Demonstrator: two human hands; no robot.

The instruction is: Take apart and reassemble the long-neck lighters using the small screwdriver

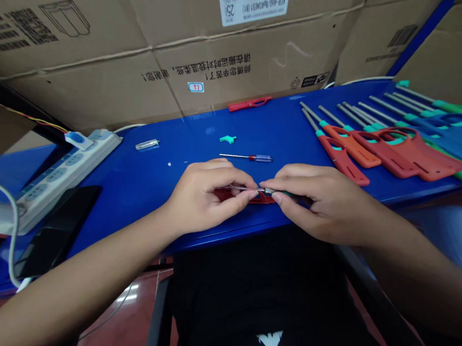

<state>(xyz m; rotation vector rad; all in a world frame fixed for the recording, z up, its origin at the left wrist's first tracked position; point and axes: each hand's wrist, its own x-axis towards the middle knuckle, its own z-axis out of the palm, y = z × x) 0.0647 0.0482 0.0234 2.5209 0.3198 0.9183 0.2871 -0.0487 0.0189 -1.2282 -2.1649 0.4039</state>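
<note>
Left hand (212,196), fingertips nearly together, pinches a thin pale wire (243,188); the right hand (317,201) grips what may be a metal-tipped part (270,190), just over a red casing (265,199) on the blue counter (128,189). Assembly looks unfinished: a turquoise piece (227,139) and a clear tank (147,144) lie apart from the casing, while the lighters (342,159) at right look complete.

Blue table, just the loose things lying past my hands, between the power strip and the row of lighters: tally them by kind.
Screwdriver: 1
Clear tube: 1
Turquoise piece: 1
Red casing: 1
Tiny bits: 2
Total: 6
</note>
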